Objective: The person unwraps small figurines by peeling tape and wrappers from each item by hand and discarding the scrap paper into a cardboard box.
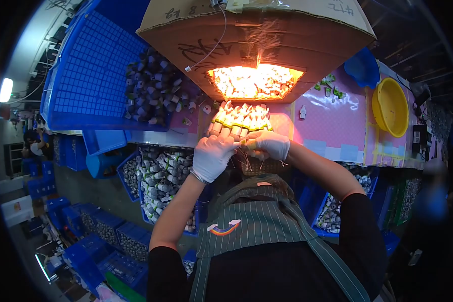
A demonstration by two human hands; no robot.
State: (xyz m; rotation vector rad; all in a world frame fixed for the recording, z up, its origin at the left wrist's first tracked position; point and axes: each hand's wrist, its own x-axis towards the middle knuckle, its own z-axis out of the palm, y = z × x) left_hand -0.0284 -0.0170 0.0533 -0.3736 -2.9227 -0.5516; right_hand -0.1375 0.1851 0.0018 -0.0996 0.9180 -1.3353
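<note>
A row of small pale cylindrical parts with green-yellow bands (231, 130) lies at the table's front edge, brightly lit from behind. White-gloved, my left hand (211, 157) is closed at the near end of this row, its fingers bent together. Beside it, my right hand (270, 145), also gloved, has its fingers curled in, nearly meeting the left fingertips. Thin wires or stems with small tips hang below both hands. What is pinched between the fingers is too small and hidden to name.
A cardboard box (186, 45) with a glowing opening (256, 83) stands ahead. A blue basket (93, 70) of grey-and-white parts is at left. A yellow basin (390, 107) and a small white figure (302, 112) are at right. Filled crates (166, 176) sit below the table edge.
</note>
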